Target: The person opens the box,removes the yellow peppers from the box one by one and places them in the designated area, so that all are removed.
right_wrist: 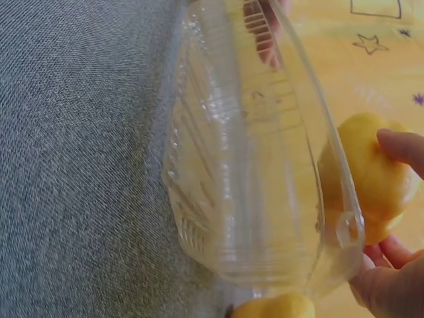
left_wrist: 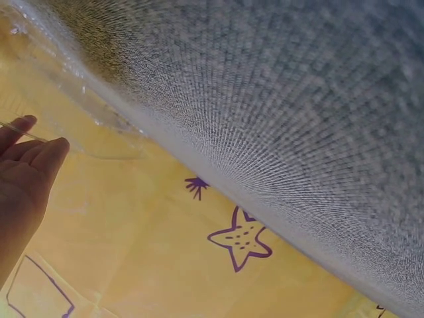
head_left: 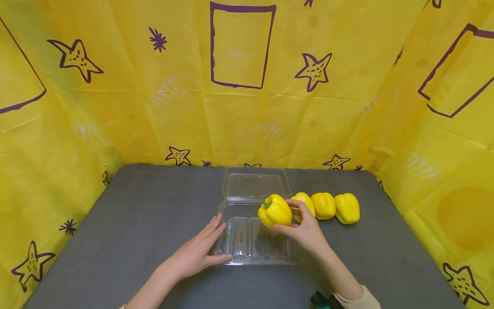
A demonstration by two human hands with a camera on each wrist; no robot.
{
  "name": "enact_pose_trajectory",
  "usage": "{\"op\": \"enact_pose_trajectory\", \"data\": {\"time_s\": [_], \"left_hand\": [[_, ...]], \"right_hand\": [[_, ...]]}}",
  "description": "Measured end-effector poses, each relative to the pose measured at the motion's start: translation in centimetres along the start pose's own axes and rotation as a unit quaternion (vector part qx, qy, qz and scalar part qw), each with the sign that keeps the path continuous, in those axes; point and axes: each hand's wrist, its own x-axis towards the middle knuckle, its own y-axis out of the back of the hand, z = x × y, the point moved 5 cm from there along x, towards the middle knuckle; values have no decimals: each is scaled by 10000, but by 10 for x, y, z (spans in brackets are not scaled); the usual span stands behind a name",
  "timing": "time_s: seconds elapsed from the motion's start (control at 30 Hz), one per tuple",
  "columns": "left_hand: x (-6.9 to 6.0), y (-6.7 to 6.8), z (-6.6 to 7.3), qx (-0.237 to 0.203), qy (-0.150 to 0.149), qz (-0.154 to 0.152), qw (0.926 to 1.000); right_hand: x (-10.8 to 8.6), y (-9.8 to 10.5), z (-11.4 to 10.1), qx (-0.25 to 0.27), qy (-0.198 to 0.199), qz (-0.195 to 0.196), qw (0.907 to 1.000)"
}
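Note:
My right hand point(head_left: 308, 229) grips a yellow bell pepper point(head_left: 275, 211) between thumb and fingers, its green stem pointing left. It holds the pepper above the right part of a clear plastic clamshell container point(head_left: 241, 240), whose lid point(head_left: 256, 185) lies folded back behind it. In the right wrist view the held pepper point(right_wrist: 364, 165) shows beyond the container's rim. My left hand point(head_left: 197, 251) rests at the container's left edge, fingers extended and thumb at the near left corner. Just right of the container, three more yellow bell peppers point(head_left: 323, 206) stand in a row, the nearest partly hidden by my right hand.
A dark grey cloth-like tabletop point(head_left: 154, 206) carries everything. Yellow curtains point(head_left: 247, 111) with purple drawings enclose the back and both sides. A dark object with a green part point(head_left: 322, 300) lies at the near edge, beside my right sleeve point(head_left: 359, 299).

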Motion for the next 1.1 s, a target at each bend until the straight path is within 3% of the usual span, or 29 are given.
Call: {"op": "enact_pose_trajectory", "data": {"time_s": [1.1], "left_hand": [[0, 0, 0, -43, 80, -69, 9999]], "right_hand": [[-12, 51, 4, -44, -335, 497, 9982]]}}
